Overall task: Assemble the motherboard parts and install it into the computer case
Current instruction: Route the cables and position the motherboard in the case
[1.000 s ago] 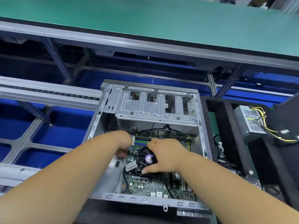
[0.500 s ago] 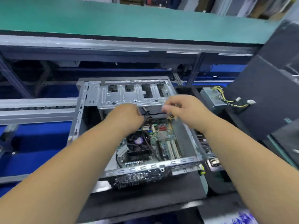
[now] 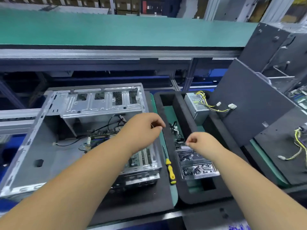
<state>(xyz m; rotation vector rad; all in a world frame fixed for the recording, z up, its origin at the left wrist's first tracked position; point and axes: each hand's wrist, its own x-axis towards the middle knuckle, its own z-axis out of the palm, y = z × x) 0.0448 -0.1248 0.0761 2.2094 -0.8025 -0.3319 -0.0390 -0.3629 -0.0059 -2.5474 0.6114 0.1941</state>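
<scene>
Both hands had left the case interior since half a second before and swung right, toward the foam tray. Left hand hovered above the case's right wall, fingers loosely curled, thumb and forefinger nearly meeting; whether they pinched anything small, could not tell. Right hand hung over the tray, fingers curled in, nothing visible in its grip. Motherboard lay inside the case on its floor, mostly hidden by the left forearm, with black cables running to it from under the drive cage. Judged progress: board seated and partly cabled; fastening likely still ahead, since the screwdriver lay untouched on the mat between case and tray, and the screw box sat just below the right hand. One power supply stood outside the case in the tray's far slot, not yet fitted. Count: one case, one board, one screwdriver, one clear box of screws, one power supply in the tray; a second bundle of yellow wires at far right.
</scene>
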